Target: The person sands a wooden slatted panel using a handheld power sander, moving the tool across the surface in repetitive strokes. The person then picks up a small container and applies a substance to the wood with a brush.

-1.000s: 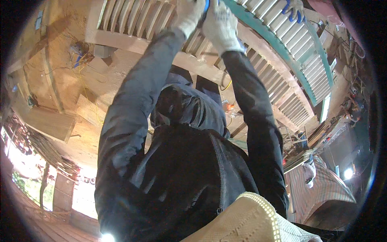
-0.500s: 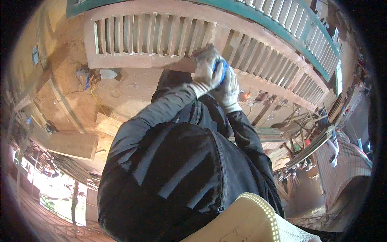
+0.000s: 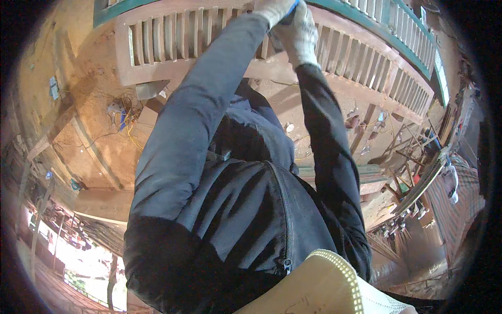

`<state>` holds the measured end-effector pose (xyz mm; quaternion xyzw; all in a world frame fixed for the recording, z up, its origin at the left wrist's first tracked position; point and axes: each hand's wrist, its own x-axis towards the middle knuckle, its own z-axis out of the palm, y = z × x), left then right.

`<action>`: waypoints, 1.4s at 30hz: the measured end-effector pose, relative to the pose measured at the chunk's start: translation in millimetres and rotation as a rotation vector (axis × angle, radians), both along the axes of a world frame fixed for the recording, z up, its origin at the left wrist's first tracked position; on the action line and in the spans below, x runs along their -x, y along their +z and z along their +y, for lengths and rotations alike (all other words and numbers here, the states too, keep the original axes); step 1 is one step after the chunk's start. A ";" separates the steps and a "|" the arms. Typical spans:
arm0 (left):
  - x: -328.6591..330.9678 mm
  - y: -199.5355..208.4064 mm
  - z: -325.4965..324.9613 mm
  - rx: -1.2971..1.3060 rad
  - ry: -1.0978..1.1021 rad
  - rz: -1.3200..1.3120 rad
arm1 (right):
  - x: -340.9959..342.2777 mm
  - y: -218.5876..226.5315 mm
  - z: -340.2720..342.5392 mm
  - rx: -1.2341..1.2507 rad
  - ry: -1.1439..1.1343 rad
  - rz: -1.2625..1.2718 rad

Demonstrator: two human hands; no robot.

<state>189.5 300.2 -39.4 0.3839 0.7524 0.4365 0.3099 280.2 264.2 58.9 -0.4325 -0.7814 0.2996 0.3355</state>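
Both my hands wear pale knit gloves and reach to the top edge of the view, over a pinkish-brown louvred wooden shutter [image 3: 151, 74]. My left hand [image 3: 273, 9] is closed on a blue and dark hand tool [image 3: 294, 6], mostly hidden behind the gloves and cut off by the picture's edge. Beside it, my right hand [image 3: 300, 39] has its fingers wrapped about the same tool. The tool's exact kind does not show. Beyond this shutter lies a second louvred shutter with a teal frame [image 3: 392, 39].
Yellow cables [image 3: 133, 133] and small clutter lie on the dusty floor to the left, near a thick wooden board [image 3: 104, 205]. Scrap wood is heaped at the right, with a striped cloth [image 3: 463, 191] behind it. Long planks [image 3: 366, 175] lie by my right arm.
Both hands have moved away from me with the tool, from the shutter's near rail toward its far side. My arms are now stretched further out, and the view has shifted slightly.
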 end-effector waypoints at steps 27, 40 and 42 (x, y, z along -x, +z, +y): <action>23.1 12.5 58.9 -0.010 -0.190 -0.059 | 23.1 -25.2 56.3 0.088 -0.158 -0.206; -50.0 33.7 -158.8 0.128 -0.370 -0.248 | -66.2 -48.3 -165.1 0.178 -0.269 -0.352; -41.0 22.8 -130.8 0.020 -0.307 -0.181 | -51.4 -30.2 -132.5 0.279 -0.215 -0.416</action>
